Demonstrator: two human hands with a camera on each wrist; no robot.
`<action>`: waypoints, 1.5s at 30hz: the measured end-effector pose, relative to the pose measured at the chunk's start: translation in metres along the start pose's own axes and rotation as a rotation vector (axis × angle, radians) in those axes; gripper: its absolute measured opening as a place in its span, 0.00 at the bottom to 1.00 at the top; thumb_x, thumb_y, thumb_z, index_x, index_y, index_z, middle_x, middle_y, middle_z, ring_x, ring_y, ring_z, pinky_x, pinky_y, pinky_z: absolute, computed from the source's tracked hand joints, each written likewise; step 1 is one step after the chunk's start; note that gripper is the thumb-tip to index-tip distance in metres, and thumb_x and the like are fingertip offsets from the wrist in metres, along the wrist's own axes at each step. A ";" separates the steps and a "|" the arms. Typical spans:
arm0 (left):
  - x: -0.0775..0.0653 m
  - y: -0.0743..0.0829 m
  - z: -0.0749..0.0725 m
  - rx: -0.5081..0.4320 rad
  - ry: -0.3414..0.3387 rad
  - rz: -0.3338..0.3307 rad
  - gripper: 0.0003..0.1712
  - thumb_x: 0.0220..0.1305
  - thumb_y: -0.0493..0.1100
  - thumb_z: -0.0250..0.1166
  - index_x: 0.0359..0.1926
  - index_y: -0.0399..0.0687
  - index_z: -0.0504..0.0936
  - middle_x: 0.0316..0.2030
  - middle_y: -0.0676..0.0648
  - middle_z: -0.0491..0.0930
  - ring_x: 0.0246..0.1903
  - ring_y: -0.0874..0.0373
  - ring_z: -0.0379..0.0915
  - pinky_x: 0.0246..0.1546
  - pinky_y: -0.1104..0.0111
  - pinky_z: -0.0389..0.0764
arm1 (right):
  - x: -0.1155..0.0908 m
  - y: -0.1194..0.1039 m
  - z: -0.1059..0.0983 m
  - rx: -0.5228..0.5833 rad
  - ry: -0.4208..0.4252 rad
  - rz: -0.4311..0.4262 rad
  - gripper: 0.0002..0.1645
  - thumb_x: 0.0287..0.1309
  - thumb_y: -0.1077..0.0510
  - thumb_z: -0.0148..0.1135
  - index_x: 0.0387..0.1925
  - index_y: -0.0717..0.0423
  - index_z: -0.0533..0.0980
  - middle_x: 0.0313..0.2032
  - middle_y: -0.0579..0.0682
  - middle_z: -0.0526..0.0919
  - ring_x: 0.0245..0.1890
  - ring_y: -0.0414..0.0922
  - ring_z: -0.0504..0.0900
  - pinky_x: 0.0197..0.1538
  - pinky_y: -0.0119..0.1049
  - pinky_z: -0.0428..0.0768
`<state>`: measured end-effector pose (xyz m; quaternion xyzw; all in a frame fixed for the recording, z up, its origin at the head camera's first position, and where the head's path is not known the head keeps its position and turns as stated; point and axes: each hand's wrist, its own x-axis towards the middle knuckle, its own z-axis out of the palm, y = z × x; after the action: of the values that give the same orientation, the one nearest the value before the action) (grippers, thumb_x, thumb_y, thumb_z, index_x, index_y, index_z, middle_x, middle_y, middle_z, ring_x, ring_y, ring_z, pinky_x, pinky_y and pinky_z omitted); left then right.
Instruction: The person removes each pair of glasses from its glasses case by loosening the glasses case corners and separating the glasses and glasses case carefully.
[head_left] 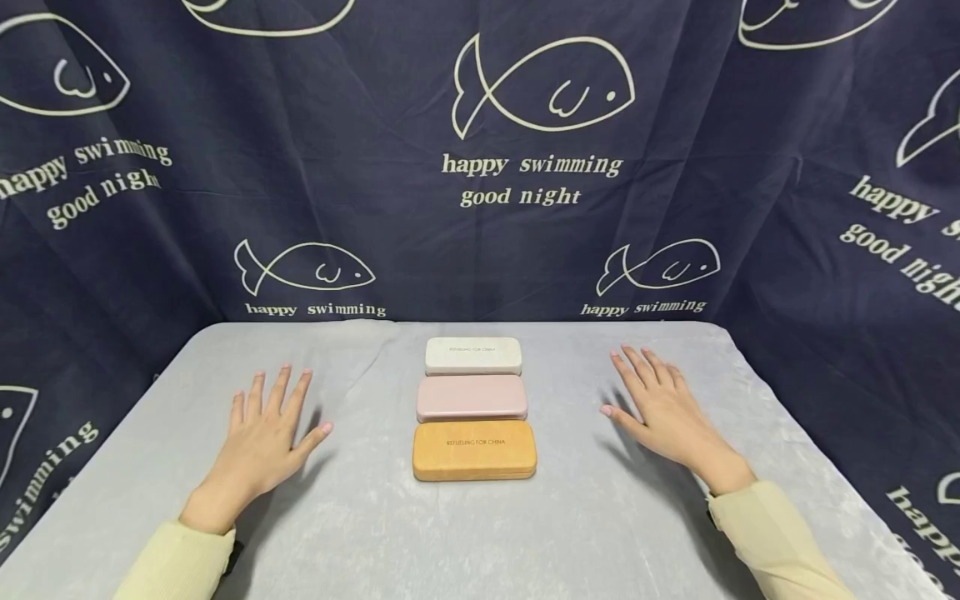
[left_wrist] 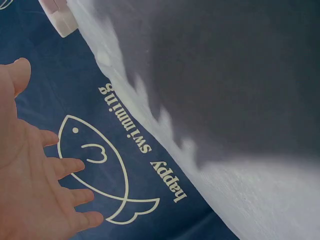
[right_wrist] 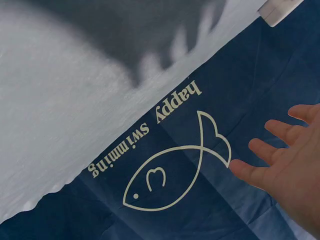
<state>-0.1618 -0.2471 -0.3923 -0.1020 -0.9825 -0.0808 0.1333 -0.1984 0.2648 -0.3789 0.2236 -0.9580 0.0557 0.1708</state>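
1. Worktop point(head_left: 360, 525), pale and soft-looking. Three cases lie flat on it in one column, running from near the middle of the far edge towards the near edge.
2. White case point(head_left: 473, 360), nearest the far edge, with small lettering on its upper face.
3. Pink case point(head_left: 472, 398), in the middle of the column. Whether it touches its neighbours cannot be told.
4. Orange case point(head_left: 475, 458), nearest the near edge, its lettering reading upright from that side. The broad faces lie level, presumably for steadiness; the aligned long sides suggest a deliberate arrangement.
5. Left hand point(head_left: 258, 454), between the left edge and the column: palm down, fingers spread, holding nothing.
6. Right hand point(head_left: 663, 417), between the column and the right edge: likewise extended, fingers apart, gripping nothing. Shadows set off from both hands suggest that they are held above the surface. Standing well apart from the cases, they leave all three in plain sight, with the column about equally accessible from either side.
7. Dark curtain point(head_left: 420, 271), behind the far edge, printed with fish.
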 end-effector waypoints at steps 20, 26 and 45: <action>0.007 0.021 0.009 0.075 0.096 0.135 0.41 0.58 0.59 0.57 0.65 0.41 0.59 0.62 0.34 0.61 0.59 0.33 0.54 0.57 0.44 0.55 | 0.012 -0.023 0.009 -0.031 0.033 -0.132 0.40 0.57 0.40 0.53 0.64 0.60 0.60 0.61 0.59 0.66 0.60 0.58 0.63 0.59 0.55 0.60; 0.008 0.028 0.012 0.081 0.076 0.153 0.41 0.59 0.60 0.57 0.65 0.40 0.59 0.61 0.34 0.62 0.59 0.34 0.56 0.58 0.45 0.56 | 0.015 -0.033 0.012 -0.045 0.025 -0.166 0.40 0.57 0.38 0.52 0.64 0.58 0.61 0.60 0.57 0.68 0.59 0.57 0.65 0.58 0.54 0.62; 0.010 0.049 0.014 0.058 0.027 0.219 0.40 0.60 0.61 0.55 0.64 0.37 0.62 0.59 0.36 0.67 0.57 0.38 0.61 0.57 0.48 0.62 | 0.017 -0.059 0.021 -0.009 -0.045 -0.242 0.38 0.59 0.37 0.50 0.62 0.57 0.64 0.57 0.53 0.71 0.57 0.51 0.68 0.58 0.50 0.65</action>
<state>-0.1641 -0.1949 -0.3961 -0.2038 -0.9655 -0.0387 0.1576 -0.1932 0.2016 -0.3911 0.3382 -0.9278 0.0255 0.1555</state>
